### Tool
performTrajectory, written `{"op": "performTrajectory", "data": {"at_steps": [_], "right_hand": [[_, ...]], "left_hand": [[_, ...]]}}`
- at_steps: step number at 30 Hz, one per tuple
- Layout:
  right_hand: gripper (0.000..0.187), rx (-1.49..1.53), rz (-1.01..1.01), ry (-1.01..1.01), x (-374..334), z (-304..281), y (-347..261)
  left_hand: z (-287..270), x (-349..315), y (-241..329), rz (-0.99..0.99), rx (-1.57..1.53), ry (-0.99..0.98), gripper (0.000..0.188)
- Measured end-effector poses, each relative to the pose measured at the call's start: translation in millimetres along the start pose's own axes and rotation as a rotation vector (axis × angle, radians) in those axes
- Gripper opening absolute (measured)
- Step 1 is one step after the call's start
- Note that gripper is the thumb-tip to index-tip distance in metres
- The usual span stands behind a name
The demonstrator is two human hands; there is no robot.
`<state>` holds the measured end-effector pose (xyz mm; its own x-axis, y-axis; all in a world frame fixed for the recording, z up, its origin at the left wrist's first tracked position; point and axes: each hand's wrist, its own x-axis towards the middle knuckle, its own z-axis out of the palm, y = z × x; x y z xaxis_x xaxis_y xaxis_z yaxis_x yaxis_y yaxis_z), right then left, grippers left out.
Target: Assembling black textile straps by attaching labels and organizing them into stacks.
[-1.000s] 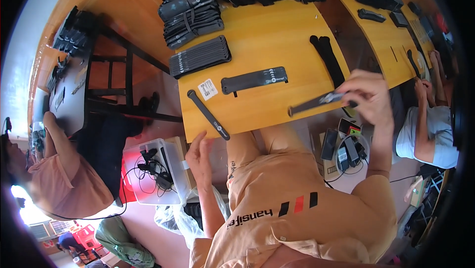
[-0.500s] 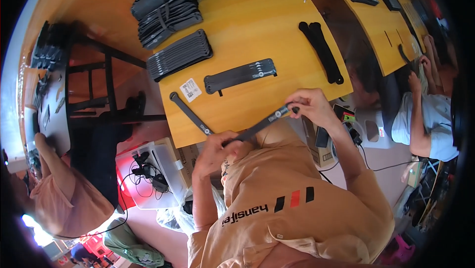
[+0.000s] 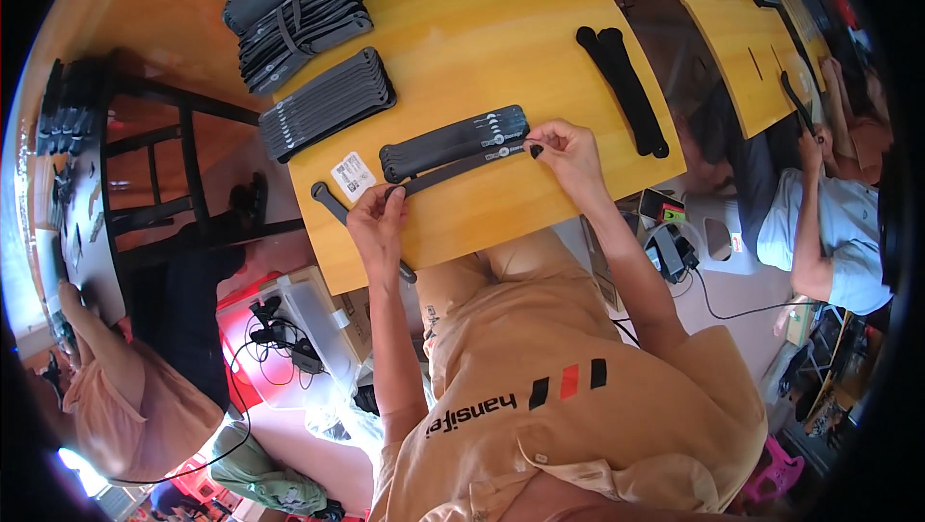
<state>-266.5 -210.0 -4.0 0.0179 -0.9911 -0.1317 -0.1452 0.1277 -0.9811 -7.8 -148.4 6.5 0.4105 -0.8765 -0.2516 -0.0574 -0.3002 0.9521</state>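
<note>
A flat black strap (image 3: 453, 169) with white print stretches between my two hands, just in front of a small row of black straps (image 3: 443, 142) on the yellow table. My left hand (image 3: 378, 219) pinches its left end. At its right end, the fingers of my right hand (image 3: 568, 158) are closed on it beside the row. Another black strap (image 3: 330, 202) lies slantwise on the table, partly hidden under my left hand and wrist. Left of the row is a white printed label (image 3: 353, 176).
A larger stack of black straps (image 3: 328, 103) and banded bundles (image 3: 299, 26) fill the table's left side. Two long black straps (image 3: 624, 89) lie at the right. Co-workers sit left and right. A plastic bin with cables (image 3: 289, 339) stands below the table's left.
Both hands have moved forward over the table with the strap, from near my lap to beside the row. The strap is now held straight, nearly parallel to the row.
</note>
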Motion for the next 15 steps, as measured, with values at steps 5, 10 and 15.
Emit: {"op": "performTrajectory", "data": {"at_steps": [5, 10, 15], "right_hand": [[0.008, 0.042, -0.001, 0.023, 7, 4, 9], [0.008, -0.018, -0.037, 0.059, 9, 4, 15], [0.011, -0.109, -0.080, 0.099, 8, 5, 8]], "left_hand": [[5, 7, -1, 0.049, 0.075, 0.052, 0.011], [6, 13, -4, 0.055, 0.123, 0.078, 0.010], [11, 14, 0, 0.064, 0.159, 0.114, 0.009]]}}
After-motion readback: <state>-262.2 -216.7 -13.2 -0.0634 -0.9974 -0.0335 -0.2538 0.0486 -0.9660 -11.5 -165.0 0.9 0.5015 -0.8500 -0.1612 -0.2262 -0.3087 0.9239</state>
